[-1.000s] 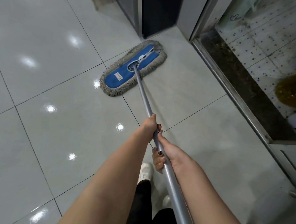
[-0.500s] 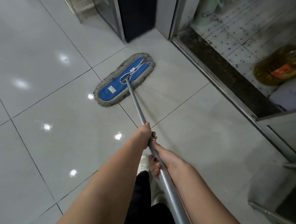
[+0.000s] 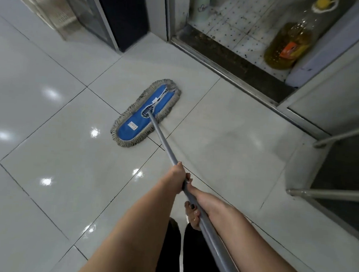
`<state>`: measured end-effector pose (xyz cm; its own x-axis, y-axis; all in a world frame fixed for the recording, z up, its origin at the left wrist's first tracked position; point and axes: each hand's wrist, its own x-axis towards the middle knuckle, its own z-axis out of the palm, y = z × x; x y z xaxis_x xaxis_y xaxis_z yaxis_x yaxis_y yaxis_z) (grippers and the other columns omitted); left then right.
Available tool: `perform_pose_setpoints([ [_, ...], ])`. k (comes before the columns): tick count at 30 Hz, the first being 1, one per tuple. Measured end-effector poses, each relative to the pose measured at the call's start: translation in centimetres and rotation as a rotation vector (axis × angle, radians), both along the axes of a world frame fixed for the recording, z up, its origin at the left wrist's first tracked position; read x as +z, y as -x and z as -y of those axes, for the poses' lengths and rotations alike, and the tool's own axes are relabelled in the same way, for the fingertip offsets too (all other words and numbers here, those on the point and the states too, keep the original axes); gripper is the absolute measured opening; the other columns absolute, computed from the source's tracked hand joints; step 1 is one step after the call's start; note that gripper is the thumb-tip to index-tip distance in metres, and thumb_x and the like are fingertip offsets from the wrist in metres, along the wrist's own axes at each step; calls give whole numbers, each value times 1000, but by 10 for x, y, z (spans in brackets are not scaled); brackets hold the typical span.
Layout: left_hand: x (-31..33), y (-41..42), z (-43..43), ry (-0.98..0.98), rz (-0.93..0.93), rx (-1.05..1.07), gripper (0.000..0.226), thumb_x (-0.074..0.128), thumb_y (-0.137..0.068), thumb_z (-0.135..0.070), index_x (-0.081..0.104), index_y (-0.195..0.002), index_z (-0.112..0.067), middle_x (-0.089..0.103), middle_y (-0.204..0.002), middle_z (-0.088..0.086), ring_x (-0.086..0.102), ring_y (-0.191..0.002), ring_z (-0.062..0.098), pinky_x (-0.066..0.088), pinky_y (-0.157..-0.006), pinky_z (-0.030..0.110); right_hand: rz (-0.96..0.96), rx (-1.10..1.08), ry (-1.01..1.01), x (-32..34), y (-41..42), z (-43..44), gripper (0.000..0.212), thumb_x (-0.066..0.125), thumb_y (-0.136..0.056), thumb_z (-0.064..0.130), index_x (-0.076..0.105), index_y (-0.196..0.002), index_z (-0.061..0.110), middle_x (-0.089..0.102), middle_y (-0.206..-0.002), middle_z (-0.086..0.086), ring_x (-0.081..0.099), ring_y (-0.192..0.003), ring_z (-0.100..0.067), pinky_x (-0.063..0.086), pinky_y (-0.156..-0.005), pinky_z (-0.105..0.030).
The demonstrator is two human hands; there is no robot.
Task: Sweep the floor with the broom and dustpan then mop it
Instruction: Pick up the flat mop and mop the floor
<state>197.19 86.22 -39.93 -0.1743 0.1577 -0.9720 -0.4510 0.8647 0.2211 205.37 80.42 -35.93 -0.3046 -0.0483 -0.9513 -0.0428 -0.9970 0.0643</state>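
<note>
A flat mop with a blue pad and grey fringe (image 3: 146, 113) lies on the glossy pale tile floor (image 3: 48, 170), set diagonally near the frame's middle. Its grey metal handle (image 3: 163, 144) runs down and to the right toward me. My left hand (image 3: 178, 178) grips the handle higher up the pole. Just below it, my right hand (image 3: 197, 207) is wrapped around the same handle, fingers curled under. No broom or dustpan is in view.
A dark door threshold and metal track (image 3: 230, 61) run diagonally at the upper right. Behind the track stands a large bottle of yellow liquid (image 3: 287, 45) on speckled tiles. Metal legs (image 3: 327, 194) stick out at the right. A dark cabinet (image 3: 120, 14) stands at the back.
The mop head has slid back toward me and away from the dark cabinet, across the tile joint. Both hands keep their grip on the handle.
</note>
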Motion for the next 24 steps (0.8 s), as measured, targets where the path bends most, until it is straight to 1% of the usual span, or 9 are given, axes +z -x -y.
perform_pose_setpoints([
  [3,5,-4,40,-84,-58,15,40,41,-99,-32,29,-65,-13,30,-53,2,34,-38,11,24,-35,16,13,-65,32,0,8,39,57,62,-77,64,48,-63,11,45,-42,1,36,-25,-8,31,-32,-11],
  [5,10,7,66,-81,-66,-115,41,36,-100,-32,30,-65,-13,35,-45,3,34,-40,13,25,-39,18,28,-111,45,0,21,67,56,62,-77,65,48,-66,12,48,-41,1,37,-24,-8,32,-33,-10],
  [8,8,37,103,-71,-41,-289,38,33,-101,-34,33,-70,-12,36,-57,3,34,-41,12,27,-40,18,20,-186,28,1,53,109,54,60,-79,65,47,-68,13,49,-41,2,38,-24,-7,32,-33,-9],
  [11,0,66,141,-57,-17,-423,31,35,-100,-36,38,-83,-10,40,-59,2,36,-48,14,31,-45,20,27,-247,18,8,85,155,55,58,-80,65,45,-67,13,47,-38,2,36,-23,-7,31,-33,-8],
  [14,-5,83,178,-15,-25,-513,37,36,-99,-41,39,-75,-12,44,-57,1,42,-47,13,37,-44,21,59,-267,-6,21,105,200,58,54,-81,68,44,-64,13,42,-37,3,34,-24,-5,28,-31,-9],
  [19,-4,87,253,30,-23,-613,38,34,-99,-40,37,-72,-13,45,-53,1,44,-43,13,37,-46,20,47,-307,28,41,115,278,64,50,-81,71,40,-57,12,38,-34,4,32,-22,-4,26,-30,-9],
  [21,4,85,281,29,-23,-615,39,37,-99,-39,37,-70,-13,46,-41,1,44,-33,13,36,-45,21,24,-360,48,46,115,307,66,51,-81,69,40,-52,11,37,-33,3,32,-21,-6,26,-30,-8],
  [23,14,81,308,29,-34,-643,42,40,-98,-39,37,-67,-12,38,-24,0,37,-18,10,35,-42,20,27,-401,49,48,114,336,69,53,-80,68,42,-45,10,38,-33,2,32,-21,-7,26,-30,-8],
  [24,18,80,323,23,-43,-671,43,40,-98,-39,36,-66,-11,35,-20,-1,34,-16,10,35,-39,18,21,-418,44,48,114,350,70,53,-80,68,42,-44,9,38,-33,2,33,-21,-7,26,-30,-8],
])
